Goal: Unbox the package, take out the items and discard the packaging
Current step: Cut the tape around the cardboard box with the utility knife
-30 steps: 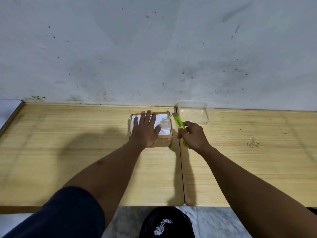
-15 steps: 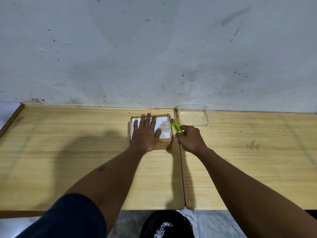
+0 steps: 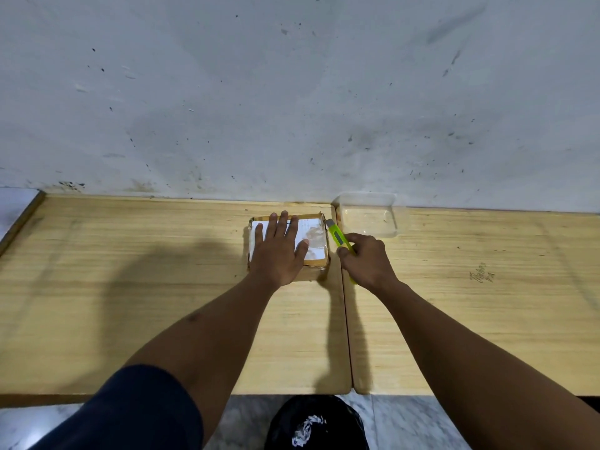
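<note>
Left hand [image 3: 279, 246] flat, open, pinning the taped cardboard box [image 3: 316, 245]; right hand [image 3: 365, 261] gripping the yellow box cutter [image 3: 339, 237]. Shallow cut along the tape seam, away from fingers.

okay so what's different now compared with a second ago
The right hand has slid the yellow cutter forward along the box's right edge, tip now near the far corner. The left hand still presses flat on the box; the clear tub hasn't moved.

Dark navy short sleeve [image 3: 130, 414] on left upper arm; forearms bare, no jewellery visible.
</note>
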Action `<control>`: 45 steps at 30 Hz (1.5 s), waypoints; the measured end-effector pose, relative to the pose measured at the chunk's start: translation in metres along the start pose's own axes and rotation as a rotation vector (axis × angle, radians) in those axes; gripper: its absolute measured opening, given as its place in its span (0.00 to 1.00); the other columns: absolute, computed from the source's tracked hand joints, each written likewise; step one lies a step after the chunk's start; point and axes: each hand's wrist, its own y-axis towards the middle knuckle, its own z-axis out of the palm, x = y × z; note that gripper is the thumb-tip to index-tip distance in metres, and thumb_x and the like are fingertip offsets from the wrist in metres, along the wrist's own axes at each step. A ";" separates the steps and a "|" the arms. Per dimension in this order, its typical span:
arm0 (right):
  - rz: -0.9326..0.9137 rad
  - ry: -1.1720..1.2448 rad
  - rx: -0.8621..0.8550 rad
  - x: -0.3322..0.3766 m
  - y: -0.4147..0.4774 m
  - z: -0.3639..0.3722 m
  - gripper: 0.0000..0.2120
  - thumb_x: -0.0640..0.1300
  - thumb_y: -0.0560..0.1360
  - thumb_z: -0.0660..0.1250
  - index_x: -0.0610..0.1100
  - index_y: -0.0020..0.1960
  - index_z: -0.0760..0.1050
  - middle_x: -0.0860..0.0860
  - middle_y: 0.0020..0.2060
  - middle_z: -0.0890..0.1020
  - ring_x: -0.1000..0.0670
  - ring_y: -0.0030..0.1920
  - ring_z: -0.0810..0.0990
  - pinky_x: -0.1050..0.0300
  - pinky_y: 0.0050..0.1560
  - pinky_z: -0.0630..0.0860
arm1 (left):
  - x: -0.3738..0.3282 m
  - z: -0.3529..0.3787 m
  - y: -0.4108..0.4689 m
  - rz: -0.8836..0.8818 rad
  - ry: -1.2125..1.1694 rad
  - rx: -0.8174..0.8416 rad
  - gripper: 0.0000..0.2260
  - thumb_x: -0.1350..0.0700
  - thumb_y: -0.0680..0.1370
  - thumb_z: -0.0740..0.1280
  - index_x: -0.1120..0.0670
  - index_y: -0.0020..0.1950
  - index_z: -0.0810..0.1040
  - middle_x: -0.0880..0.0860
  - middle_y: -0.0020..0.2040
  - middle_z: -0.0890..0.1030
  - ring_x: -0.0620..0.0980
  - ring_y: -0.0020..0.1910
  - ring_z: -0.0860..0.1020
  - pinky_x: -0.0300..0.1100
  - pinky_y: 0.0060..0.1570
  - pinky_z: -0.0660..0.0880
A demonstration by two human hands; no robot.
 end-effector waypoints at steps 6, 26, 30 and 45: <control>0.015 -0.014 0.014 0.007 0.001 0.003 0.11 0.41 0.75 0.64 0.41 0.55 0.81 0.44 0.33 0.80 0.44 0.30 0.77 0.52 0.35 0.77 | 0.000 -0.002 0.000 -0.006 -0.010 0.008 0.28 0.41 0.83 0.46 0.52 0.81 0.48 0.53 0.81 0.47 0.54 0.80 0.43 0.57 0.76 0.43; 0.058 -0.057 -0.007 0.006 -0.004 0.007 0.12 0.43 0.73 0.64 0.42 0.52 0.82 0.46 0.34 0.77 0.52 0.30 0.74 0.63 0.32 0.67 | 0.000 -0.001 0.003 -0.009 -0.001 0.027 0.28 0.41 0.83 0.45 0.52 0.81 0.48 0.53 0.81 0.47 0.55 0.80 0.43 0.58 0.77 0.44; 0.063 -0.086 0.032 0.004 0.000 0.009 0.18 0.46 0.73 0.62 0.41 0.59 0.81 0.46 0.39 0.75 0.49 0.34 0.72 0.64 0.38 0.68 | 0.002 0.000 0.002 -0.003 -0.013 0.020 0.28 0.41 0.83 0.45 0.52 0.80 0.48 0.53 0.81 0.47 0.55 0.80 0.43 0.59 0.76 0.44; 0.199 -0.001 0.256 0.047 -0.006 -0.005 0.30 0.34 0.74 0.54 0.46 0.77 0.62 0.41 0.41 0.78 0.44 0.25 0.76 0.55 0.26 0.75 | -0.006 0.001 0.003 -0.045 0.031 -0.002 0.28 0.41 0.83 0.43 0.53 0.80 0.48 0.55 0.81 0.48 0.57 0.80 0.44 0.59 0.76 0.44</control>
